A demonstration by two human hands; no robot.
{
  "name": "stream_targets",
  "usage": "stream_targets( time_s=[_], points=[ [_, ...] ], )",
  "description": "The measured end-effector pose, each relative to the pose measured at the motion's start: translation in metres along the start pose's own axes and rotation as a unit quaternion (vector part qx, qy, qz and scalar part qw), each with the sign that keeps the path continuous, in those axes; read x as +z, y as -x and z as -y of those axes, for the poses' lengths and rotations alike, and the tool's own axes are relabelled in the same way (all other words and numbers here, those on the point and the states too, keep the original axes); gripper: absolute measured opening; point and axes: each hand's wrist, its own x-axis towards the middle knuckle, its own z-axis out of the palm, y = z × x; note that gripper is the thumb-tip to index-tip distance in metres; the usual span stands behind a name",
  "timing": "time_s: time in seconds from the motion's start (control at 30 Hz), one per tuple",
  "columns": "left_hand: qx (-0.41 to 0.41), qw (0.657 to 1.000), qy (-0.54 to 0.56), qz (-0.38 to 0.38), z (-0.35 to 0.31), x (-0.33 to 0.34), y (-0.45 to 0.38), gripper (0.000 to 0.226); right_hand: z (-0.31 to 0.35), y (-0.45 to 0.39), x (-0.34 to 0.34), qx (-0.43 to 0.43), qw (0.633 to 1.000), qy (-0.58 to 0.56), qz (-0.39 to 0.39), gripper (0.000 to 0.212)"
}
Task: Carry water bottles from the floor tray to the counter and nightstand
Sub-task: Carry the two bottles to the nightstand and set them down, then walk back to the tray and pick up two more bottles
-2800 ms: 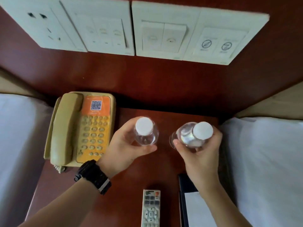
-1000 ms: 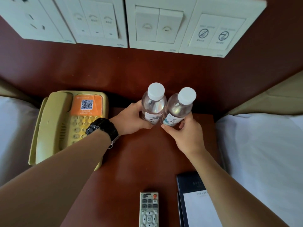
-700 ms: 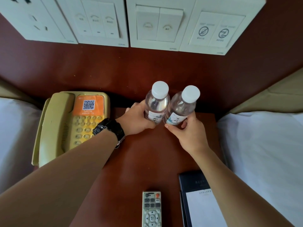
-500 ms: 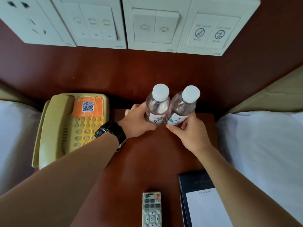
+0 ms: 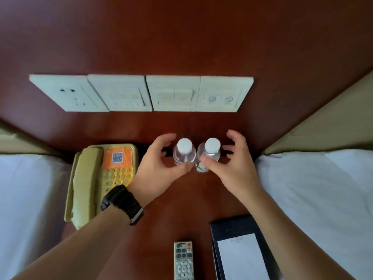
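left hand grip wide | right hand grip wide | flanking two upright bottles on nightstand

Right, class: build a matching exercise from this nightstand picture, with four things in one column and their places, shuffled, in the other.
Things:
1. telephone
2. water bottles
3. remote control
4. notepad folder

Places:
A. near edge, centre
B. between the open hands
C. left side of the nightstand
D. near right corner

Pairs: 1-C, 2-B, 3-A, 4-D

A telephone, remote and notepad folder lie apart.
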Motion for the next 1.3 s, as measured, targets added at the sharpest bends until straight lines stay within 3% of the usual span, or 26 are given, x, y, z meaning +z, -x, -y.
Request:
stream_targets(
  time_s=[0.23,0.53,0.73,0.9,1.0,1.1,1.3],
  points=[
    [0.071,0.993,-0.019,-0.092,-0.207,-0.091,0.049,0.024,0.183,0.038,-0.103,-0.081,0.996,-0.034,0.008,0.042],
    [0.201,0.971,-0.038,-0.122,-0.460,-0.170,0.134,0.024,0.385,0.125,-0.260,-0.158,0.986,-0.051,-0.024,0.048],
    [0.306,0.949,0.024,-0.071,-0.572,-0.163,0.162,0.022,0.449,0.186,-0.342,-0.184,0.976,-0.041,-0.108,0.046],
    [0.376,0.921,0.064,0.084,-0.625,-0.097,0.179,0.024,0.440,0.266,-0.401,-0.117,0.957,-0.044,-0.262,0.042],
    [0.392,0.895,0.085,0.197,-0.646,-0.032,0.213,0.023,0.416,0.349,-0.442,-0.076,0.911,-0.007,-0.406,0.043],
    [0.408,0.841,0.122,0.333,-0.659,0.039,0.283,0.015,0.394,0.464,-0.468,-0.001,0.849,0.022,-0.529,0.041],
    [0.495,0.647,0.158,0.558,-0.684,0.124,0.528,0.022,0.392,0.744,-0.444,0.145,0.649,0.075,-0.743,0.042]
  ],
)
